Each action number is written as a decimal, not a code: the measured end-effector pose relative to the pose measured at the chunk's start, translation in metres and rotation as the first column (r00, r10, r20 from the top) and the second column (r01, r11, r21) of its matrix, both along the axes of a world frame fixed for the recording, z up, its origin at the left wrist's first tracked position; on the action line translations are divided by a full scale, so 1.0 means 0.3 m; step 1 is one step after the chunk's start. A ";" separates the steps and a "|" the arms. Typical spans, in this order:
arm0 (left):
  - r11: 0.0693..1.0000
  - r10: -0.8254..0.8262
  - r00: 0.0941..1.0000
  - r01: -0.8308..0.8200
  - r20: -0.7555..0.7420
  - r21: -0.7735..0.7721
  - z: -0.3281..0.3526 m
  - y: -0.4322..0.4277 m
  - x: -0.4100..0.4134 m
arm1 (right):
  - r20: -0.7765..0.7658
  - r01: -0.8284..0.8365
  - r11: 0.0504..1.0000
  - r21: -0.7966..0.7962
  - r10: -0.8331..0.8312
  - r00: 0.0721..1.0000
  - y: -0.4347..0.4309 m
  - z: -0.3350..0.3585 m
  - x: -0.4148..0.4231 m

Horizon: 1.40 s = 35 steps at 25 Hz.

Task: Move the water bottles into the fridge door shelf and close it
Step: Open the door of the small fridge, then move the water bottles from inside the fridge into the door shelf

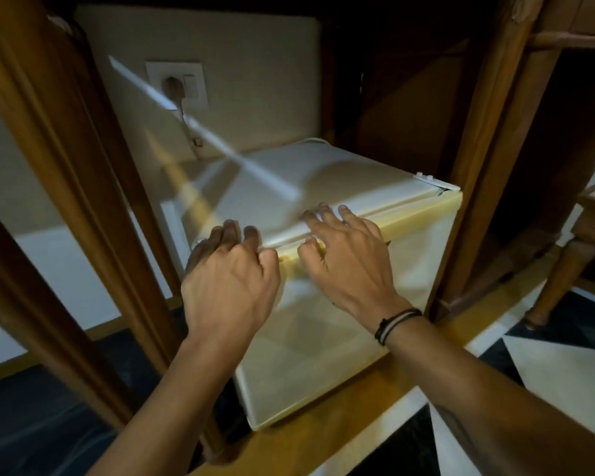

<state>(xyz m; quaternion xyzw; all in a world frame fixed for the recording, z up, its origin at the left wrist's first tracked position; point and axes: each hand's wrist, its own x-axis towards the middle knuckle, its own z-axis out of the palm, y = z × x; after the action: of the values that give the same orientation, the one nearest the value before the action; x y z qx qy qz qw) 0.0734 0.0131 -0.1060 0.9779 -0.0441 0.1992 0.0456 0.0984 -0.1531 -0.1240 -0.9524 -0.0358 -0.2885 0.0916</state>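
Note:
A small white mini fridge (pixel 323 173) sits inside a wooden cabinet. Its door (pixel 340 338) faces me and lies flush against the body. My left hand (pixel 227 280) rests on the door's upper left corner, fingers curled over the top edge. My right hand (pixel 347 252) lies flat across the seam between the fridge top and the door, fingers spread. Neither hand holds anything. No water bottles are in view.
Wooden cabinet posts (pixel 83 201) stand left and right (pixel 488 166) of the fridge. A wall socket (pixel 177 84) with a plugged cable is behind it. A wooden furniture leg (pixel 560 280) stands at the right on a black and white tiled floor (pixel 547 365).

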 end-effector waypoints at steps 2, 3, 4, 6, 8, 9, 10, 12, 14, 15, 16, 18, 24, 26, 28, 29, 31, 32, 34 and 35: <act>0.999 -0.025 0.996 0.022 -0.087 -0.036 0.025 0.015 -0.003 | -0.106 0.017 1.000 -0.017 -0.019 0.994 0.014 0.035 -0.039; 0.998 -0.048 0.994 0.043 -0.095 -0.047 0.033 0.018 -0.004 | -0.126 0.023 1.000 -0.022 -0.025 0.992 0.009 0.048 -0.052; 0.997 -0.060 0.991 0.053 -0.118 -0.055 0.033 0.020 -0.005 | -0.157 0.016 1.000 -0.015 -0.019 0.987 0.000 0.060 -0.070; 0.995 -0.090 0.975 0.079 -0.202 -0.062 0.034 0.023 -0.024 | -0.222 -0.033 0.999 -0.005 0.031 0.975 -0.030 0.078 -0.123; 0.988 -0.146 0.960 0.129 -0.238 -0.087 0.029 0.027 -0.042 | -0.275 -0.090 0.995 -0.030 0.079 0.958 -0.080 0.085 -0.188; 0.981 -0.182 0.952 0.157 -0.246 -0.115 0.030 0.037 -0.038 | -0.309 -0.109 0.993 -0.040 0.092 0.947 -0.106 0.096 -0.222; 0.974 -0.213 0.947 0.185 -0.241 -0.131 0.030 0.052 -0.030 | -0.351 -0.115 0.992 -0.050 0.090 0.932 -0.133 0.109 -0.253; 0.971 -0.232 0.955 0.217 -0.184 -0.097 0.005 0.088 -0.019 | -0.436 -0.106 0.991 -0.083 0.059 0.898 -0.194 0.134 -0.309; 0.972 -0.234 0.971 0.233 -0.052 -0.028 -0.052 0.113 -0.022 | -0.528 -0.089 0.989 -0.121 0.012 0.849 -0.270 0.159 -0.364; 0.971 -0.237 0.971 0.237 0.017 0.004 -0.086 0.118 -0.033 | -0.571 -0.064 0.990 -0.124 -0.018 0.820 -0.307 0.169 -0.396; 0.970 -0.242 0.967 0.241 0.081 0.033 -0.123 0.122 -0.041 | -0.601 -0.029 0.993 -0.118 -0.048 0.798 -0.343 0.176 -0.425; 0.966 -0.256 0.949 0.244 0.184 0.087 -0.183 0.117 -0.032 | -0.630 0.040 0.991 -0.129 -0.113 0.768 -0.412 0.195 -0.472; 0.972 -0.235 0.906 0.229 0.351 0.059 -0.249 0.113 0.054 | -0.581 0.105 0.960 -0.259 -0.241 0.778 -0.586 0.215 -0.543; 0.974 -0.226 0.896 0.218 0.382 0.064 -0.267 0.107 0.065 | -0.566 0.094 0.961 -0.259 -0.230 0.792 -0.639 0.211 -0.564; 0.975 -0.219 0.880 0.209 0.421 0.070 -0.283 0.103 0.072 | -0.587 0.116 0.961 -0.252 -0.247 0.771 -0.669 0.209 -0.580; 0.976 -0.216 0.875 0.205 0.434 0.073 -0.290 0.100 0.077 | -0.588 0.138 0.945 -0.297 -0.295 0.753 -0.664 0.210 -0.586; 0.978 -0.204 0.867 0.198 0.455 0.061 -0.305 0.097 0.086 | -0.454 0.198 0.856 -0.477 -0.433 0.779 -0.593 0.183 -0.585; 0.980 -0.194 0.861 0.193 0.471 0.050 -0.309 0.092 0.093 | -0.355 0.203 0.825 -0.528 -0.431 0.830 -0.536 0.149 -0.578; 0.983 -0.169 0.859 0.180 0.483 0.024 -0.318 0.080 0.094 | -0.337 0.090 0.875 -0.475 -0.275 0.900 -0.412 0.027 -0.571; 0.984 -0.162 0.857 0.178 0.489 0.014 -0.318 0.074 0.095 | -0.430 0.044 0.911 -0.410 -0.236 0.872 -0.364 -0.046 -0.563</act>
<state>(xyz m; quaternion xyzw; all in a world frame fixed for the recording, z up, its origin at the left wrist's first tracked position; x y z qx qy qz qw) 0.1020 0.0353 -0.2015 0.8873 -0.1369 0.4355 0.0660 -0.0704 -0.2622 -0.1379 -0.9926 0.0017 -0.0421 -0.1142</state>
